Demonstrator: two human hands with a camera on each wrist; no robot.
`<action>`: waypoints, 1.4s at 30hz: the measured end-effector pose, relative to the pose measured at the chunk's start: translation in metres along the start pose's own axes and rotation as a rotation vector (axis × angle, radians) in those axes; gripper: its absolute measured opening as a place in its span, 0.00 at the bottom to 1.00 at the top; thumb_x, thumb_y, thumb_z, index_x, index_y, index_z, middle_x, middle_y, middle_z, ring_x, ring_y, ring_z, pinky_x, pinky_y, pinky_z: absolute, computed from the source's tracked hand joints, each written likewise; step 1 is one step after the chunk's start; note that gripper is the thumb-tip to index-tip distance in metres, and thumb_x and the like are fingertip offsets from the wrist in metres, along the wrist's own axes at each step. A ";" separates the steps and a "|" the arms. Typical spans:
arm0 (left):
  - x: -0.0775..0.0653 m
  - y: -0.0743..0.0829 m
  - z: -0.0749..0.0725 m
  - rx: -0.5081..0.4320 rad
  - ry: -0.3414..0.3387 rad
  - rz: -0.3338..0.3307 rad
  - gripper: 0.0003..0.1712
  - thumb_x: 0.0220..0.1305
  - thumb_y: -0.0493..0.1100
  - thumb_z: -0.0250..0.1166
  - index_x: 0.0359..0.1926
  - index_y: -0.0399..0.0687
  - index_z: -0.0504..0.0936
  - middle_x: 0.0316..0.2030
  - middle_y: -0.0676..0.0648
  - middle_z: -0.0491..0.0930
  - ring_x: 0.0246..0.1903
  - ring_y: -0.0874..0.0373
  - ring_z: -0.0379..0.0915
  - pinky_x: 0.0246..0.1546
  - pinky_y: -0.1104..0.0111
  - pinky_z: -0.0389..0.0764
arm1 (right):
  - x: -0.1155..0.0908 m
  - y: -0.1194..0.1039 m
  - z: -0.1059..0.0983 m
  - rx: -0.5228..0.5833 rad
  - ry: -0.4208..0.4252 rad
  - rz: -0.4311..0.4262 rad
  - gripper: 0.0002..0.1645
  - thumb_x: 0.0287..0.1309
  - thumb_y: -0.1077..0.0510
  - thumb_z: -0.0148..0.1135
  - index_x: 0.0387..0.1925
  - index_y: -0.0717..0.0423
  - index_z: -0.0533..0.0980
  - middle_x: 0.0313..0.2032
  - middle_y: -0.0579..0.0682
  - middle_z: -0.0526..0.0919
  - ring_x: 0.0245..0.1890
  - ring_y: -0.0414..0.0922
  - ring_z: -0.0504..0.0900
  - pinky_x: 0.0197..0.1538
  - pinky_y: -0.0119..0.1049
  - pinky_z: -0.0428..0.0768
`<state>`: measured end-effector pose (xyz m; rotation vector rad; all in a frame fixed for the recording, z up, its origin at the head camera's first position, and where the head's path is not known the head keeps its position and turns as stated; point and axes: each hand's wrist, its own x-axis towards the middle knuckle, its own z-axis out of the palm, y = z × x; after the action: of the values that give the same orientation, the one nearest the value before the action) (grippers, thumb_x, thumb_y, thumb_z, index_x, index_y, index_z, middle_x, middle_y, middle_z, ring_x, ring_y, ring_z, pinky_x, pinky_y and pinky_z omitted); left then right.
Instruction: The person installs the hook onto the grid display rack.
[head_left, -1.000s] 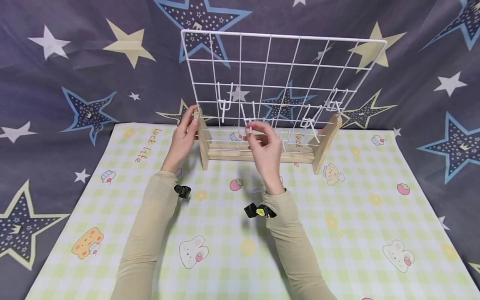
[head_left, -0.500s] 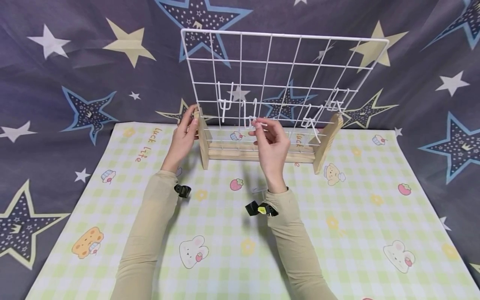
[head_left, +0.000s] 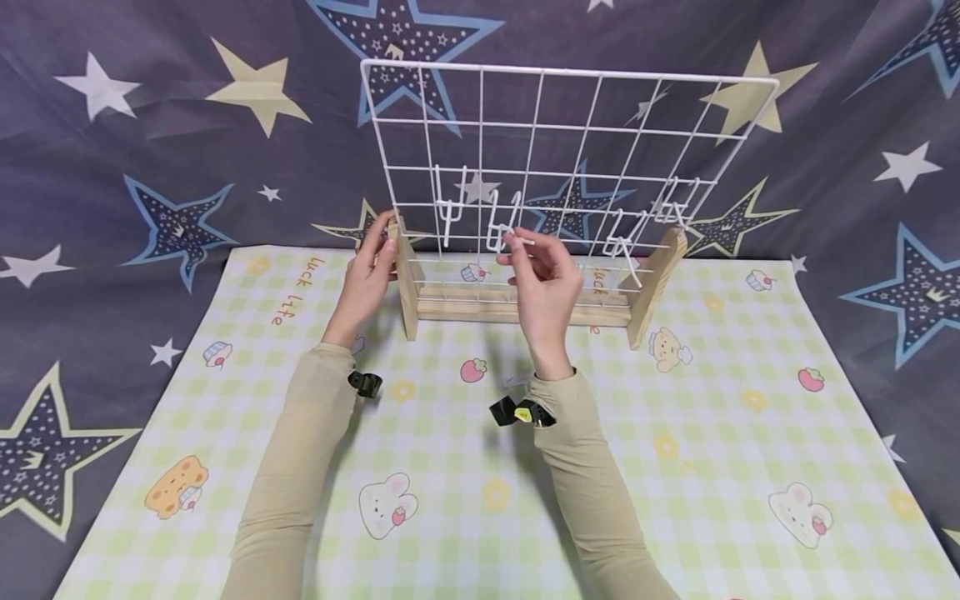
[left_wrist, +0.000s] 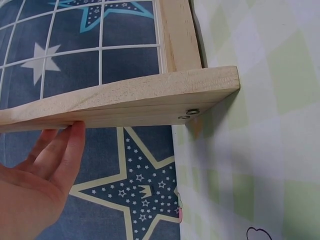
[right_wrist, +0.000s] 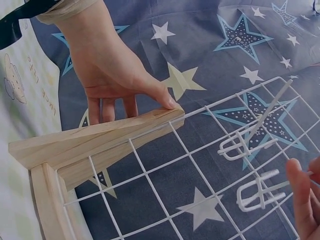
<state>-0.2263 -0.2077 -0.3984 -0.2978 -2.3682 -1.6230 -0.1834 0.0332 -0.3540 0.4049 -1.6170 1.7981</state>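
A white wire grid stands upright in a wooden base. My left hand holds the base's left side piece. In the left wrist view its fingers press against the outer face of that wood; the right wrist view has its thumb on the tip. Between thumb and fingers, my right hand pinches the stem of a white wire hook before the grid's middle-left. The hook's two prongs point up at a horizontal wire; whether they catch it I cannot tell.
Three more white hooks hang on the grid: one at left, one right of my right hand, one by the right edge. A checked cloth covers the table; a dark star-patterned curtain hangs behind.
My right hand has moved slightly right and up. The hook it pinches has tilted and risen, its prongs now around the horizontal wire's height. The left hand has stayed on the side piece.
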 end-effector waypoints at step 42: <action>-0.063 -0.013 0.008 0.139 0.024 0.090 0.09 0.64 0.32 0.61 0.44 0.36 0.82 0.37 0.40 0.83 0.30 0.46 0.82 0.32 0.76 0.83 | -0.020 0.000 -0.085 -0.136 -0.371 -0.081 0.08 0.49 0.83 0.60 0.34 0.79 0.76 0.30 0.69 0.81 0.17 0.56 0.79 0.25 0.25 0.81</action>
<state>-0.1711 -0.2060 -0.4327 -0.3504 -2.3983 -1.4074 -0.1513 0.1096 -0.3824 0.7650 -1.9299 1.6080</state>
